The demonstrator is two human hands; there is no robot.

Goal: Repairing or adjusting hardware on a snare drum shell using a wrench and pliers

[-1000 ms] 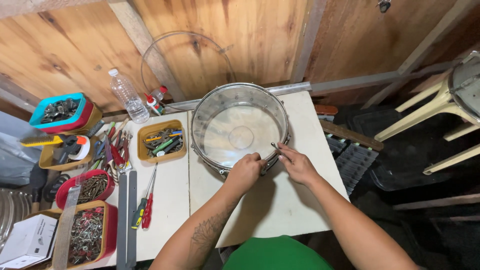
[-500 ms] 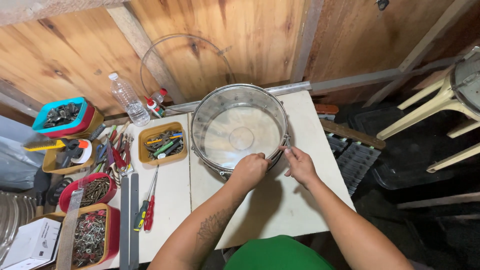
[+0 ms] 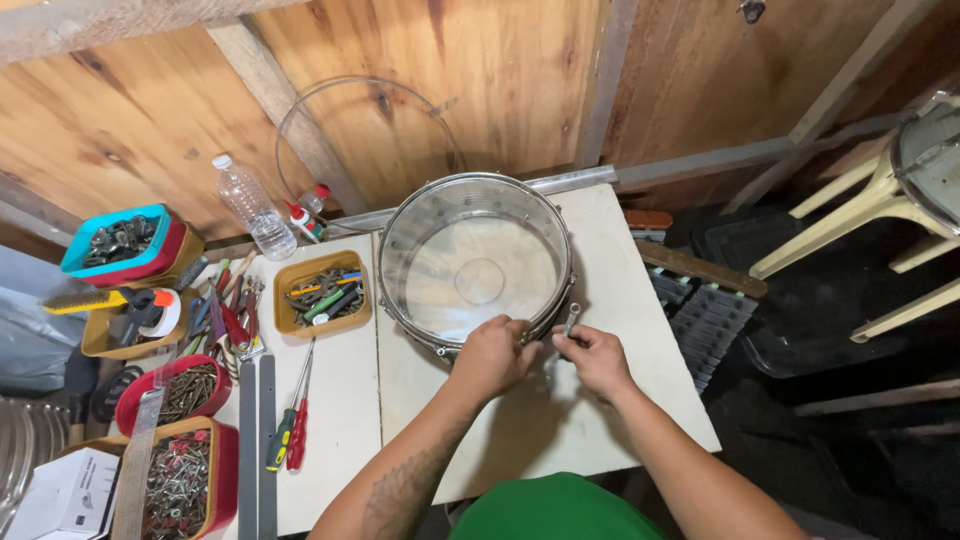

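Gripping drum rim [image 3: 470,185], left hand [image 3: 492,357] unmoved | right hand [image 3: 598,358] now raises small metal key [image 3: 571,318], fist closed

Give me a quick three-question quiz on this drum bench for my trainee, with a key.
1. True or false: the left hand rests on the near rim of the drum.
2. What does the right hand hold? A) a small metal key B) a plastic bottle C) a red screwdriver
3. Fill in: the water bottle stands to the ___ of the drum, against the wooden wall.

Key: 1 true; 2 A; 3 left
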